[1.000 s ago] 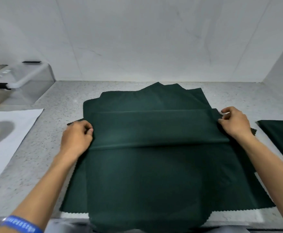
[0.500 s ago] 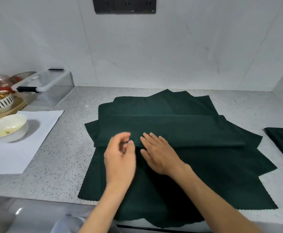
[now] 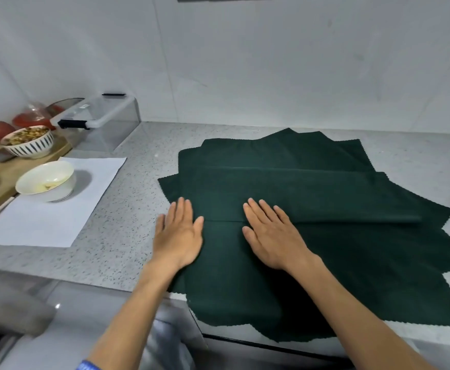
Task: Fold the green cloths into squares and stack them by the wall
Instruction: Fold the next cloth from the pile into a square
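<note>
My left hand (image 3: 177, 233) and right hand (image 3: 272, 236) lie flat, fingers straight, on the folded top cloth (image 3: 312, 193) of the green pile (image 3: 352, 263) near the countertop's (image 3: 127, 198) front edge; it is soft, light, probably slippery, so I'd pinch its end corners

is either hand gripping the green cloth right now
No, the left hand and right hand both lie flat with straight fingers on the green cloth.

Two bare forearms with no sleeves, left hand (image 3: 177, 237) and right hand (image 3: 270, 237) without rings or gloves, blue wristband (image 3: 89, 366) at the bottom left of the frame, perhaps printed, mostly cut off
</note>
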Demonstrator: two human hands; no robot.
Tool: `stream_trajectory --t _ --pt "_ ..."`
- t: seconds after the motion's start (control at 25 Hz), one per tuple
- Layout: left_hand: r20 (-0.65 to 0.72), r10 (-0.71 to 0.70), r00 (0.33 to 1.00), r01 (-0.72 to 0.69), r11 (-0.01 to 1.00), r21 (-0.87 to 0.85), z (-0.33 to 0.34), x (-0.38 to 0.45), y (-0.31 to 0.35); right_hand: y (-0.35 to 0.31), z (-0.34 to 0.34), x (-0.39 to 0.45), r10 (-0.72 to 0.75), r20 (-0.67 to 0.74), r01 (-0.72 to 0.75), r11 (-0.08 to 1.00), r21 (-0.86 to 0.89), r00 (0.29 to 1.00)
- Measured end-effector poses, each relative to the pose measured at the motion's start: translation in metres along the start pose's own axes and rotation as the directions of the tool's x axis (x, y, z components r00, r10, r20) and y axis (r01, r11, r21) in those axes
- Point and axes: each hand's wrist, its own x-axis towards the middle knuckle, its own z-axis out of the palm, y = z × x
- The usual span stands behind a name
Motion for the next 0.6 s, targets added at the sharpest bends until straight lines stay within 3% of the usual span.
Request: stream_trajectory --t 0.08,0.16,0.24,0.32,0.4,0.52,0.6 --pt "-0.054 0.008 0.999 -0.002 0.996 0.095 -0.006 -0.003 0.002 0.001 -0.003 -0.001 0.016 -0.017 -0.016 1.000 0.010 1.000" --pt "-0.166 0.239 0.957 -0.234 0.971 0.047 0.000 -0.002 0.039 -0.002 -0.007 -0.002 0.037 -0.011 -0.037 0.999 0.024 0.999" --pt "-0.085 0.395 0.915 -0.402 0.911 -0.093 0.010 -0.002 0.075 -0.004 -0.007 -0.006 0.038 0.026 -0.038 0.999 0.023 0.999" --pt "0.016 0.403 0.915 -0.401 0.913 -0.068 0.019 0.004 0.085 0.023 -0.009 -0.018 0.096 0.034 -0.096 0.995 0.000 0.995" --pt "0.020 0.387 0.922 -0.388 0.921 0.033 0.023 0.008 0.079 0.078 -0.013 -0.044 0.255 -0.022 -0.256 0.966 -0.043 0.967" --pt "0.003 0.384 0.923 -0.384 0.923 0.032 0.024 0.006 0.078 0.171 -0.025 -0.097 0.544 0.020 -0.544 0.839 -0.008 0.839" --pt "-0.007 0.378 0.926 -0.378 0.926 -0.008 0.023 0.007 0.080 0.203 -0.035 -0.121 0.623 0.110 -0.627 0.779 0.000 0.775"
